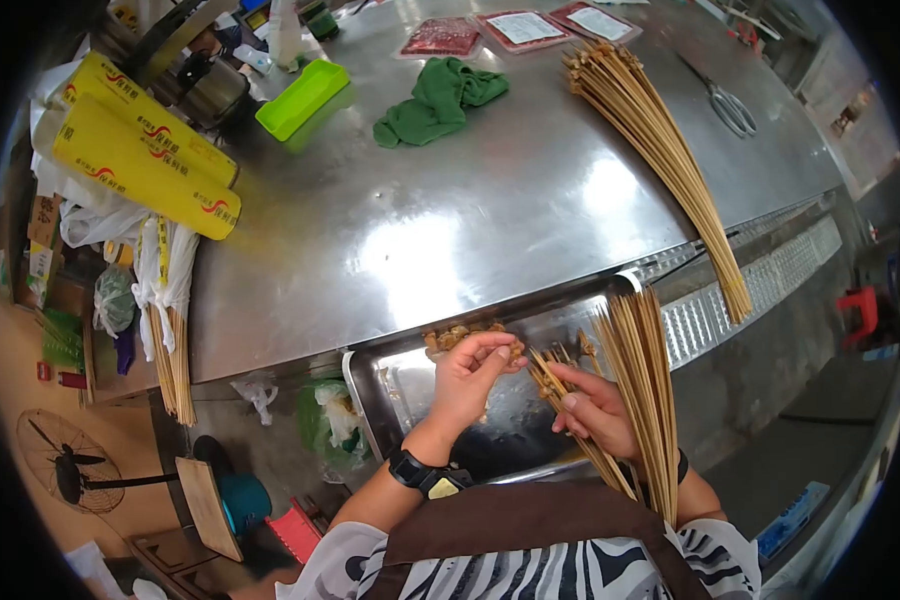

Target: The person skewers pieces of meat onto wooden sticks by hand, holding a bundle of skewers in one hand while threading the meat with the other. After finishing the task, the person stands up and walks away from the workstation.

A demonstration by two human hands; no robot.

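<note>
My left hand point(467, 378) is closed in a pinch at the tips, with a small brown piece of meat point(516, 350) showing at the fingers. In my right hand point(602, 412) are several thin bamboo skewers point(608, 468), their upper ends pointing toward the left hand. Both hands are over a metal tray point(400, 385). Behind the left hand, a small pile of brown meat point(462, 334) lies at the tray's far edge. A thick bundle of bamboo skewers point(642, 370) rests across the tray's right side, beside my right hand.
On the steel table point(300, 290) lie another skewer bundle point(670, 150), scissors point(730, 108), a green cloth point(440, 102), a lime-green container point(303, 100) and packs of red meat point(522, 30). Yellow film rolls point(140, 165) and bagged skewers point(170, 330) are at the left. A fan point(68, 470) stands below.
</note>
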